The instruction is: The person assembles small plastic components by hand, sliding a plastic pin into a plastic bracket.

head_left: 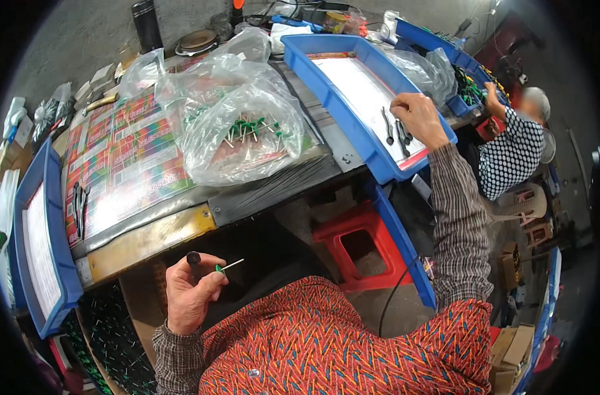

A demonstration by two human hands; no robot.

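Observation:
My left hand [196,289] is closed near the front of the table, at my lap. Thumb and fingers pinch a small green-headed pin [233,264] with a thin pale shaft pointing right. A black round-ended piece [193,258] sticks up from the same hand; its rest is hidden by the fingers. My right hand [419,118] reaches into a blue tray [379,158] at the right, fingers curled down over several thin black parts [388,128] with rounded ends. Whatever its fingertips grip is hidden. A clear plastic bag [247,164] of green-headed pins lies between the hands.
Another blue tray [53,263] stands at the left edge, beside black parts [80,204] on the printed table cover [135,158]. A red stool [362,247] is under the table. At right, a co-worker in a dotted top [514,155] sits near another blue tray [438,43].

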